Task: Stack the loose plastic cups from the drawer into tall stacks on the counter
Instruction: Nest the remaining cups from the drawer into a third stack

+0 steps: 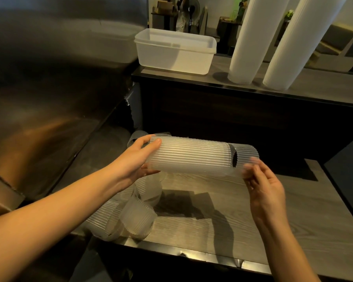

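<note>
Loose cups (130, 218) lie nearest, on wood drawer (243, 220) floor, left side. Clear, frosty, ribbed sides; heap too jumbled to count.

Above drawer, left hand (137, 159) wraps short stack (190, 157), held sideways, fingers curled round its left end.

Right hand (263, 182) pinches one cup (245, 159) at stack's right end, fingertips blurry.

Farther back, counter (314, 86) holds two tall stacks (251, 37), white-looking, leaning, tops out of view. One tub (174, 51) stands left of them.

No writing readable.
</note>
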Motion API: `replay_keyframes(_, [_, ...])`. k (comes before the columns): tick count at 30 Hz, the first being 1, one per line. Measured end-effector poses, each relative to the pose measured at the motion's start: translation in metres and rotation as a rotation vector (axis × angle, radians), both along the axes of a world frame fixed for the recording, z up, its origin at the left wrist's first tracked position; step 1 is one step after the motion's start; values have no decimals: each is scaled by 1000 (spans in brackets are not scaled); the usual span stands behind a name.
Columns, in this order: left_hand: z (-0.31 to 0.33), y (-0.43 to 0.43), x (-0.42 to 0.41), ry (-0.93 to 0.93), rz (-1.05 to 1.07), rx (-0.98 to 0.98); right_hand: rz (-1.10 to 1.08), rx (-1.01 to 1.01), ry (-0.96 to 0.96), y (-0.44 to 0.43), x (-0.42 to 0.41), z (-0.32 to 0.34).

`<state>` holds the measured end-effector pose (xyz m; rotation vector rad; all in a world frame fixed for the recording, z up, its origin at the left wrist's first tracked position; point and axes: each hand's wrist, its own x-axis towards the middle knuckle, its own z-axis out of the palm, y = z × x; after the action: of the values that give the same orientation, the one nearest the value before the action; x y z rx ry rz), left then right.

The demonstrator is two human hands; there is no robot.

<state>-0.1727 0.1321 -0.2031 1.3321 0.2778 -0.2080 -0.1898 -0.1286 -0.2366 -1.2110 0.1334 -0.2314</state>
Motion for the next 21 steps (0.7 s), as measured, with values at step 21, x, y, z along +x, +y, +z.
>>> replay_keyframes(21, [4, 3, 0, -50, 34, -19, -22, -92, 146, 47, 11, -49])
